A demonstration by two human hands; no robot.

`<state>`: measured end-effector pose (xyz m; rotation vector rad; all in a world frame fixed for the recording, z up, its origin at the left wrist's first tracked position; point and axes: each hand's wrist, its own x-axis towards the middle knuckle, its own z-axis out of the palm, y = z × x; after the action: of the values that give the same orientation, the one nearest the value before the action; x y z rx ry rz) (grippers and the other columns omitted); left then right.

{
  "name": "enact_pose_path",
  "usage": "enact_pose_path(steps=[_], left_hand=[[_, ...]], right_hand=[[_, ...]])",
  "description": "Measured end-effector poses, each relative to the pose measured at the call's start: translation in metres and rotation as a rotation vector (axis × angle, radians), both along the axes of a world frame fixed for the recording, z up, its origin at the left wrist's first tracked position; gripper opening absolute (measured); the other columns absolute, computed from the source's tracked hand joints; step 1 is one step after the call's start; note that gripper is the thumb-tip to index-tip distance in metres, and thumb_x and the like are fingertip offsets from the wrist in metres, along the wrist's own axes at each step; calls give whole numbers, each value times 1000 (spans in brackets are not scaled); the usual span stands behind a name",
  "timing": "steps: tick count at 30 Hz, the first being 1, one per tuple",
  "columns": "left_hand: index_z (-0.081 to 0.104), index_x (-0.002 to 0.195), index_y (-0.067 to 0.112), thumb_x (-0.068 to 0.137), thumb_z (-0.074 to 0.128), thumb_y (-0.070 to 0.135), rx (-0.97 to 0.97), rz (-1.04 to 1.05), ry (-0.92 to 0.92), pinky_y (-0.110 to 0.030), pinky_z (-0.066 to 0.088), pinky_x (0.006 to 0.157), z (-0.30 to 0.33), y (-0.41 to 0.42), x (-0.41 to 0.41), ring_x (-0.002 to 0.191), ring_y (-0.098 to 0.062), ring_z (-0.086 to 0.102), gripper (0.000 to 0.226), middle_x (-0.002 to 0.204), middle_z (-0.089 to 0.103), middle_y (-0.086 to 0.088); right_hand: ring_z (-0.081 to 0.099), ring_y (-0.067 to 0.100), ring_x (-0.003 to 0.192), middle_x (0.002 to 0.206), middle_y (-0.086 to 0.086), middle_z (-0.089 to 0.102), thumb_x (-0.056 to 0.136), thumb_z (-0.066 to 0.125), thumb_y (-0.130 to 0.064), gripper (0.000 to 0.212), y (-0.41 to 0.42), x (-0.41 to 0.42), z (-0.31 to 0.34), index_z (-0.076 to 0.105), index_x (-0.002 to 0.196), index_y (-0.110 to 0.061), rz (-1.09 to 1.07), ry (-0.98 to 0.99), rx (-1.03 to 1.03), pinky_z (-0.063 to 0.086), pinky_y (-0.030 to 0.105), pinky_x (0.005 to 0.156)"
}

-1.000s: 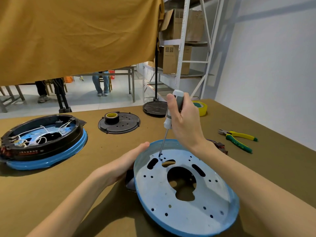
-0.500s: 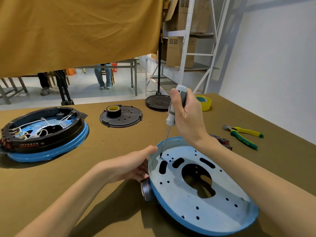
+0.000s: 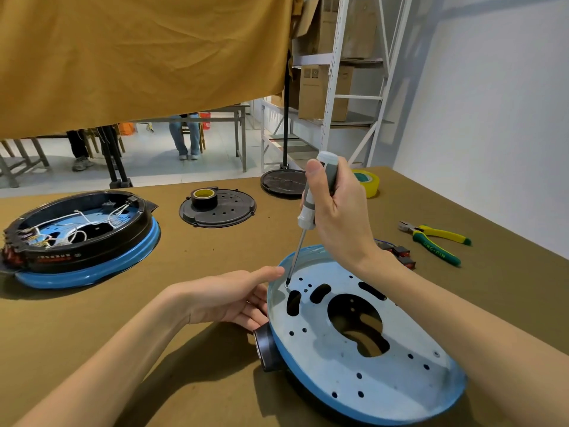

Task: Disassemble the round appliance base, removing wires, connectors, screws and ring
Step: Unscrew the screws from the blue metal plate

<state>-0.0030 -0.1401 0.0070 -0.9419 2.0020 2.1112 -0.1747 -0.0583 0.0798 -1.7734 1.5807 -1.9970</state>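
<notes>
A round blue base plate (image 3: 394,374) with several holes and a large cut-out lies tilted on the table in front of me. My left hand (image 3: 234,298) grips its left rim, thumb on the top edge, fingers underneath. My right hand (image 3: 338,220) holds a grey-and-white screwdriver (image 3: 311,198) upright. Its tip rests on a small screw (image 3: 287,286) near the plate's left edge. A black round part (image 3: 266,349) sticks out below the rim.
A second blue-and-black base (image 3: 83,235) with white wires sits at the left. A black disc (image 3: 218,208) carrying a tape roll (image 3: 203,197), another black disc (image 3: 283,181), yellow tape (image 3: 368,181), green-yellow pliers (image 3: 434,238) and red connectors (image 3: 400,252) lie around.
The view has shifted slightly; the plate sits further right in frame. The screwdriver tip stays on the same screw and both hands keep their hold.
</notes>
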Motion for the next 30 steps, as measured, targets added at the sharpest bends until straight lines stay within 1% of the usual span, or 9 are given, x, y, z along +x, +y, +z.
enact_pose_path(steps=[2, 6, 10, 12, 15, 18, 23, 27, 30], left_hand=[[60, 135, 0, 78, 62, 69, 1, -2, 3, -22, 56, 68, 0, 0, 0, 73, -14, 63, 90, 99, 66, -9], [62, 133, 2, 76, 62, 71, -2, -5, -6, -23, 56, 69, 0, 0, 0, 74, -15, 63, 90, 99, 67, -9], [65, 130, 5, 72, 65, 73, -8, -2, 3, -22, 56, 69, -3, -1, 0, 74, -14, 63, 90, 98, 69, -7], [67, 129, 6, 72, 65, 75, -5, -6, 11, -21, 56, 69, -4, -1, 0, 75, -13, 62, 89, 98, 70, -7], [68, 127, 7, 75, 63, 76, -12, -7, 12, -21, 56, 70, -5, -1, 1, 78, -14, 62, 87, 101, 71, -7], [69, 125, 6, 78, 60, 76, -10, -4, 17, -21, 55, 69, -5, 0, 1, 76, -13, 62, 85, 98, 72, -6], [73, 111, 11, 80, 59, 75, 7, 13, 36, -20, 55, 68, -3, 4, 2, 70, -11, 60, 73, 93, 69, -5], [73, 110, 11, 82, 57, 75, -3, 18, 35, -20, 54, 69, -3, 6, 3, 72, -11, 60, 71, 93, 69, -4], [73, 113, 10, 80, 58, 76, -16, 23, 31, -20, 55, 70, -4, 6, 3, 72, -11, 61, 76, 93, 70, -4]], right_hand=[[58, 25, 60, 74, 11, 60, 107, 48, -38, 23, 0, -1, 0, 49, 89, -23, -7, 10, 4, 52, 31, 50], [57, 20, 59, 75, 8, 60, 107, 49, -38, 23, 2, -1, -2, 47, 87, -26, -17, 31, 1, 48, 23, 51], [57, 20, 60, 71, 1, 59, 106, 52, -37, 22, 4, 3, -2, 47, 86, -29, -49, 42, -5, 49, 28, 52], [53, 16, 57, 70, 3, 57, 105, 55, -37, 24, 5, 5, 0, 48, 86, -25, -61, 61, -6, 47, 30, 51], [50, 10, 54, 64, 2, 51, 104, 57, -37, 30, 5, 8, 2, 49, 86, -14, -80, 92, -2, 41, 22, 50], [49, 7, 52, 61, -7, 46, 103, 59, -36, 31, 5, 12, 6, 46, 83, -17, -93, 110, -3, 35, 14, 49], [44, 7, 51, 58, -11, 42, 103, 60, -35, 34, 6, 19, 6, 43, 81, -15, -83, 123, -11, 33, 15, 50], [45, 6, 50, 59, -11, 44, 102, 61, -33, 32, 8, 19, 10, 43, 78, -22, -74, 96, 65, 34, 16, 49], [46, 5, 53, 61, -9, 47, 101, 63, -32, 32, 12, 15, 16, 49, 77, -16, -101, 86, 155, 36, 16, 51]])
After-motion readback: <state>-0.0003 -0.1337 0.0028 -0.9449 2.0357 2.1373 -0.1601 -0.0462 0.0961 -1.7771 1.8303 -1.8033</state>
